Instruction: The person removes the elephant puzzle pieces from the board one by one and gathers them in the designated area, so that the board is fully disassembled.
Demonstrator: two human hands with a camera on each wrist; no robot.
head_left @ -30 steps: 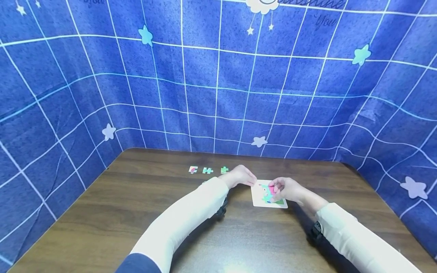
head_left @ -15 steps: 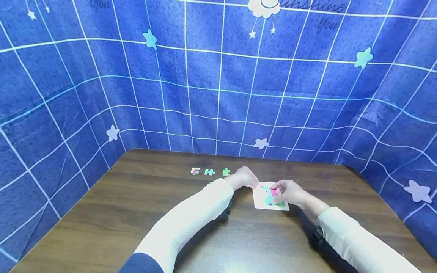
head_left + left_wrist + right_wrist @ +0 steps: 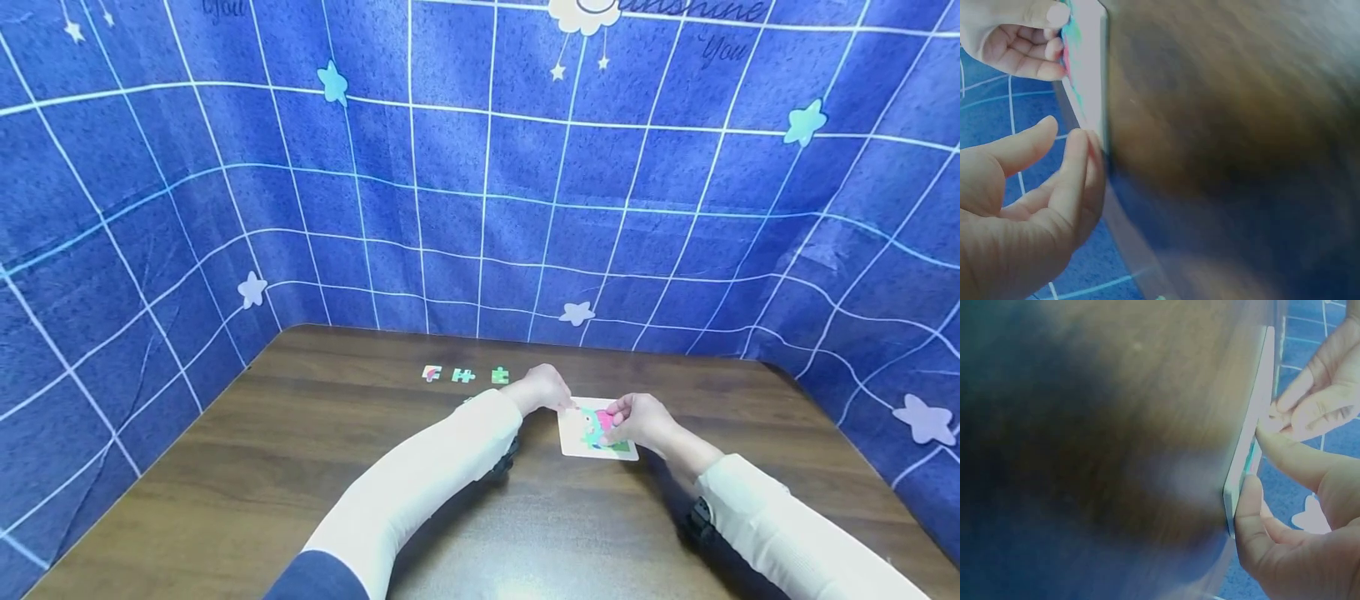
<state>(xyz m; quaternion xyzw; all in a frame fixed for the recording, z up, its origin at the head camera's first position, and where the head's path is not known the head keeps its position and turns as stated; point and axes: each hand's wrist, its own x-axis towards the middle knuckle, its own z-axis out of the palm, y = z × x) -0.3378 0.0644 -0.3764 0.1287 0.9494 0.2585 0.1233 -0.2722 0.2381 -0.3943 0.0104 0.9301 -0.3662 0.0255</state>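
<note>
A square picture puzzle board [image 3: 572, 444] with a pale border lies on the table, showing a pink, teal and green picture. My right hand [image 3: 647, 422] comes over it from the right. Thumb and curled fingers grip a pink puzzle piece [image 3: 605, 419] at the picture, mostly covered by the hand. My left hand [image 3: 546, 387] reaches to the board's upper left corner. In the left wrist view its fingertips [image 3: 1077, 137] rest at the board's edge, while the thumb stands apart from them.
Toward the back of the brown wooden table [image 3: 360, 408] lie a pink-and-white puzzle piece [image 3: 431, 373], a teal one [image 3: 463, 376] and a green one [image 3: 500, 376]. Another piece [image 3: 470, 400] is partly hidden behind the left sleeve. A blue gridded curtain [image 3: 450, 217] surrounds the back and sides.
The head view has shifted slightly. Both hands keep their places at the board, with the right fingers moving only a little over the picture.
</note>
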